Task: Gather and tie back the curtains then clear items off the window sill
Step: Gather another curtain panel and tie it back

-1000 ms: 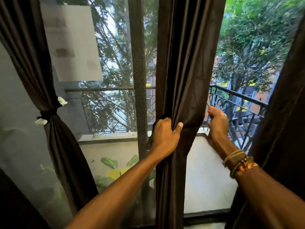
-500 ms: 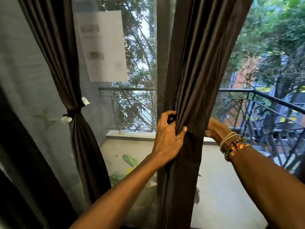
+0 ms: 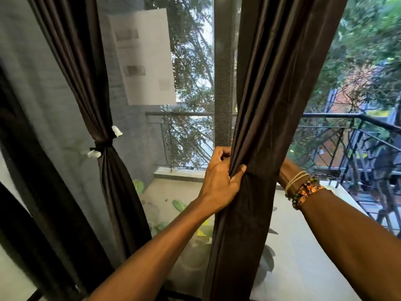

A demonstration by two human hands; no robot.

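The left hand (image 3: 219, 179) is gripping the middle curtain (image 3: 262, 94) at its left edge, thumb and curled fingers pinching the bunched folds. The right hand is sitting hidden behind the same curtain, with only its wrist (image 3: 286, 172) and bracelets (image 3: 303, 187) showing, so its grip cannot be told. The curtain is hanging before the window's upright frame (image 3: 224, 83). Further left, the left curtain (image 3: 108, 192) is hanging cinched by a tie (image 3: 104, 145). Outside, a balcony railing (image 3: 336, 116) is standing before trees (image 3: 191, 51).
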